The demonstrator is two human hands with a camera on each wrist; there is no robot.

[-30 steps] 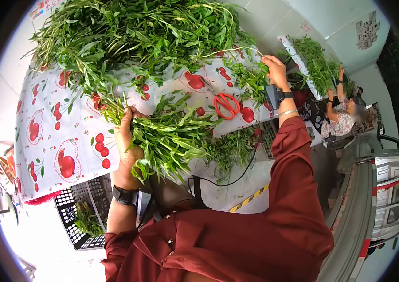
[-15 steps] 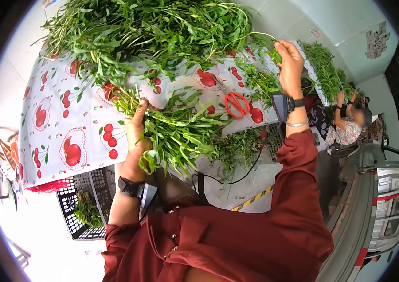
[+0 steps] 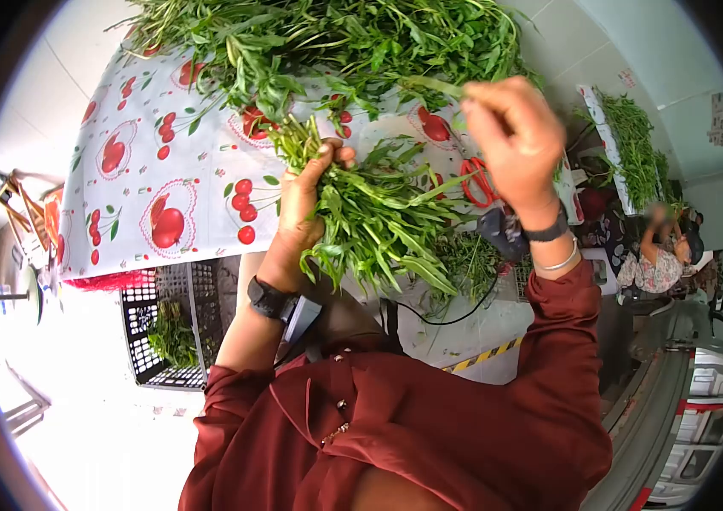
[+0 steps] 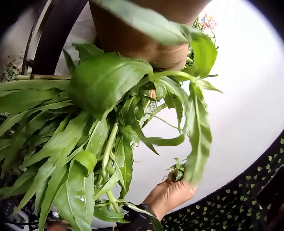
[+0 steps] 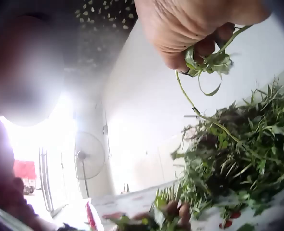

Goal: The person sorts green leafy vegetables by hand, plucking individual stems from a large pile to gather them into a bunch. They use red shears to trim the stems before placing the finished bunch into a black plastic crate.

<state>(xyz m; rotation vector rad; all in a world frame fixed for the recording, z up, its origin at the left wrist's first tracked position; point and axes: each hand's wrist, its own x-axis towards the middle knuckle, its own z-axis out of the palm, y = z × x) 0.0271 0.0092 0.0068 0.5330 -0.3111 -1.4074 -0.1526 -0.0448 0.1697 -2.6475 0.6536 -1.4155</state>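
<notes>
In the head view my left hand (image 3: 304, 204) grips a thick bunch of leafy stems (image 3: 387, 217), cut ends up and leaves spreading to the right. My right hand (image 3: 519, 140), slightly blurred, is raised right of the bunch and pinches a thin green stem. The right wrist view shows that hand (image 5: 204, 29) with its fingers curled round a leafy sprig (image 5: 209, 63), whose long stem trails down toward the heap. Leaves of the held bunch (image 4: 79, 154) fill much of the left wrist view, with the right hand (image 4: 170, 196) beyond them.
A large heap of greens (image 3: 353, 43) covers the far side of the cherry-patterned cloth (image 3: 136, 200). Red-handled scissors (image 3: 481, 183) lie beside the right hand. A black crate (image 3: 161, 375) with greens stands below the table. Another person (image 3: 658, 260) sits at the right.
My right hand has come left and nearer to the bunch, bringing the stem away from its raised spot. The left hand keeps its grip, and the head view has shifted, moving the table leftward and upward.
</notes>
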